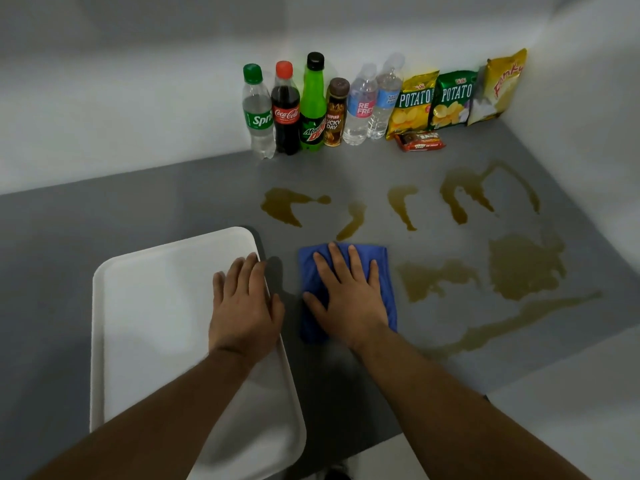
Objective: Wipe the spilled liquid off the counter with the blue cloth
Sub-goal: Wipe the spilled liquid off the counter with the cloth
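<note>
The right hand [348,296] lies flat, palm down and fingers spread, pressed on top of the blue cloth [382,271]; it is not gripping anything. The cloth is folded into a rough rectangle and sits on the grey bench [138,209], near the middle of the view. The left hand [244,306] also lies flat and open, fingers together, resting on the right edge of a white tray [156,306] just left of the cloth; it holds nothing. Both bare forearms reach in from the bottom of the view.

The spilled liquid [526,265] is yellowish-brown and spread in several separate patches. A thin streak ends just beyond the cloth's far edge. Smeared patches lie to the right of the cloth, with a long trail running below them. More puddles and curved streaks sit farther back across the bench.

Along the white back wall stands a row of bottles: Sprite [258,112], Coca-Cola [285,109], a green Mountain Dew [313,105], a small brown Lucky Day bottle [335,112] and two clear water bottles [372,102]. To their right, three snack bags [453,98] lean against the wall in the corner, two labelled Potato, with a small red-brown packet [419,141] lying flat in front of them.
</note>
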{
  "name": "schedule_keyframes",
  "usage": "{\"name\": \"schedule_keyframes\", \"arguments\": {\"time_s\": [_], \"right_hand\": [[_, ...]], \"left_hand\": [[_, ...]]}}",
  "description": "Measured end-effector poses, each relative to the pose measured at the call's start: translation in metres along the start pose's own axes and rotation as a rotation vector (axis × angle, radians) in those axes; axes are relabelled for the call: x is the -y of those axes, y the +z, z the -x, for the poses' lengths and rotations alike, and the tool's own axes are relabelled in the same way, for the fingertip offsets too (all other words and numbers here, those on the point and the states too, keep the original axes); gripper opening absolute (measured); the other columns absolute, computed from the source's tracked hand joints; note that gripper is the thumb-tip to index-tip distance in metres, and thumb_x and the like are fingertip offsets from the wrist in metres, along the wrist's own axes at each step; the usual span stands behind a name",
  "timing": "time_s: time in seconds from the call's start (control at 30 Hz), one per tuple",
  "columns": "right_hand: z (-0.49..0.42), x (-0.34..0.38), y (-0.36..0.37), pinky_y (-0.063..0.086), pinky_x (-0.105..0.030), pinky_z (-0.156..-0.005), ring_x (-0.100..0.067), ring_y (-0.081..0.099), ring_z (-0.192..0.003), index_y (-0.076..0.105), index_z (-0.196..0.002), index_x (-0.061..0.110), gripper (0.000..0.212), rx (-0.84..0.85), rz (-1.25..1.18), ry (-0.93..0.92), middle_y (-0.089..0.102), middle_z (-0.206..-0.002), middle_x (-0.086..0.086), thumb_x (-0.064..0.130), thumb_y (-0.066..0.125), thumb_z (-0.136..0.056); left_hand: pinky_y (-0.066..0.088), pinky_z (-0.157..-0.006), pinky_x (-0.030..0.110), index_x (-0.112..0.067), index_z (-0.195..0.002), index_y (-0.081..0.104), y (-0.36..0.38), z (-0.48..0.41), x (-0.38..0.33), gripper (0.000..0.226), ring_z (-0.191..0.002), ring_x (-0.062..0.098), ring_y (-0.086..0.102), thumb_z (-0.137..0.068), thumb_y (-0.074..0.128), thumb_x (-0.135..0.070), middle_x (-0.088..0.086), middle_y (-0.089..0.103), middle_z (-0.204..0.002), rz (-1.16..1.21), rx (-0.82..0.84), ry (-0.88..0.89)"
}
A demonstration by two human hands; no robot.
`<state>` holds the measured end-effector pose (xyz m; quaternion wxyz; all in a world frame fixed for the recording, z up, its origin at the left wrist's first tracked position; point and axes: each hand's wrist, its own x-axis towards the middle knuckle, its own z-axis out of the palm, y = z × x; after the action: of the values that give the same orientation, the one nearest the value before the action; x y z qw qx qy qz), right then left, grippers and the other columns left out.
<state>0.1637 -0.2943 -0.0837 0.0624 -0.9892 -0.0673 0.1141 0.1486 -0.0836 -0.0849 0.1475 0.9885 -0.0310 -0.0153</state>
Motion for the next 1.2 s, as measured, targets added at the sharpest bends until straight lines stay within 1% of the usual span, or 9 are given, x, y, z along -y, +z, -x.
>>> {"name": "schedule_keyframes", "arguments": {"time_s": [0.17,0.3,0.4,0.57,0.77,0.87,0.93,1.1,1.2], "right_hand": [[0.016,-0.008,0.007,-0.011,-0.059,-0.125,-0.020,-0.026,-0.156,-0.010,-0.163,0.038,0.083,-0.016,-0.026,-0.117,-0.019,-0.172,0.007,0.078,0.014,-0.095],[0.022,-0.035,0.009,-0.002,-0.057,-0.127,-0.017,-0.020,-0.157,-0.001,-0.163,0.040,0.080,-0.051,-0.012,-0.187,-0.006,-0.174,0.010,0.078,0.018,-0.096],[0.002,-0.039,0.001,-0.003,-0.059,-0.126,-0.020,-0.015,-0.159,0.000,-0.164,0.039,0.079,-0.056,-0.005,-0.152,-0.004,-0.175,0.008,0.076,0.020,-0.096],[-0.026,-0.006,-0.006,0.002,-0.064,-0.125,-0.033,0.004,-0.160,0.019,-0.165,0.030,0.078,-0.147,-0.046,-0.115,0.011,-0.174,-0.001,0.067,0.033,-0.098],[-0.004,-0.008,-0.001,-0.001,-0.058,-0.127,-0.020,-0.014,-0.159,0.001,-0.165,0.036,0.080,-0.028,0.011,-0.251,-0.002,-0.175,0.006,0.074,0.019,-0.097],[0.004,-0.026,-0.008,0.000,-0.058,-0.127,-0.018,-0.012,-0.159,0.008,-0.164,0.040,0.081,-0.044,-0.005,-0.253,0.002,-0.174,0.013,0.079,0.023,-0.095],[-0.005,-0.030,-0.014,0.000,-0.060,-0.126,-0.020,-0.011,-0.159,0.006,-0.164,0.043,0.082,-0.043,0.001,-0.211,-0.001,-0.174,0.013,0.081,0.022,-0.093],[-0.049,0.002,-0.020,-0.007,-0.065,-0.124,-0.027,-0.017,-0.158,-0.009,-0.162,0.043,0.086,0.016,0.012,-0.040,-0.016,-0.173,0.009,0.081,0.008,-0.087],[-0.050,0.014,-0.015,-0.006,-0.064,-0.124,-0.025,-0.019,-0.158,-0.011,-0.162,0.041,0.082,0.011,0.034,-0.086,-0.016,-0.173,0.008,0.077,0.009,-0.090]], "left_hand": [[0.012,-0.128,0.053,-0.016,-0.158,0.023,-0.003,-0.003,-0.003,0.070,-0.157,0.023,0.014,-0.097,0.031,-0.049,0.006,0.025,-0.168,0.003,-0.009,-0.016],[0.010,-0.128,0.051,-0.016,-0.160,0.020,-0.005,-0.004,-0.003,0.073,-0.158,0.022,0.012,-0.096,0.028,-0.051,0.004,0.023,-0.169,-0.018,0.003,-0.018],[0.012,-0.128,0.052,-0.017,-0.159,0.022,-0.005,-0.004,-0.003,0.072,-0.157,0.023,0.013,-0.096,0.029,-0.051,0.005,0.025,-0.168,-0.024,0.001,-0.019],[0.014,-0.128,0.052,-0.017,-0.158,0.023,-0.004,-0.005,-0.003,0.070,-0.157,0.023,0.015,-0.096,0.032,-0.050,0.005,0.027,-0.167,-0.019,-0.008,-0.019],[0.019,-0.127,0.051,-0.019,-0.157,0.027,-0.011,-0.005,-0.006,0.070,-0.154,0.024,0.023,-0.096,0.031,-0.053,0.004,0.032,-0.165,-0.009,-0.004,-0.028],[0.033,-0.120,0.050,-0.017,-0.149,0.042,-0.021,-0.017,-0.002,0.066,-0.140,0.030,0.043,-0.094,0.035,-0.055,0.006,0.050,-0.153,-0.003,-0.037,-0.025],[0.036,-0.116,0.048,-0.016,-0.143,0.048,-0.027,-0.031,0.002,0.063,-0.133,0.031,0.048,-0.094,0.036,-0.055,0.008,0.054,-0.146,-0.017,-0.054,-0.006],[0.025,-0.123,0.053,-0.018,-0.141,0.043,-0.030,-0.069,0.014,0.059,-0.145,0.034,0.035,-0.096,0.035,-0.054,0.011,0.042,-0.155,-0.027,-0.043,0.037],[0.014,-0.127,0.056,-0.017,-0.147,0.040,-0.026,-0.081,0.020,0.065,-0.155,0.031,0.019,-0.096,0.031,-0.055,0.010,0.031,-0.164,-0.042,-0.021,0.047]]}}
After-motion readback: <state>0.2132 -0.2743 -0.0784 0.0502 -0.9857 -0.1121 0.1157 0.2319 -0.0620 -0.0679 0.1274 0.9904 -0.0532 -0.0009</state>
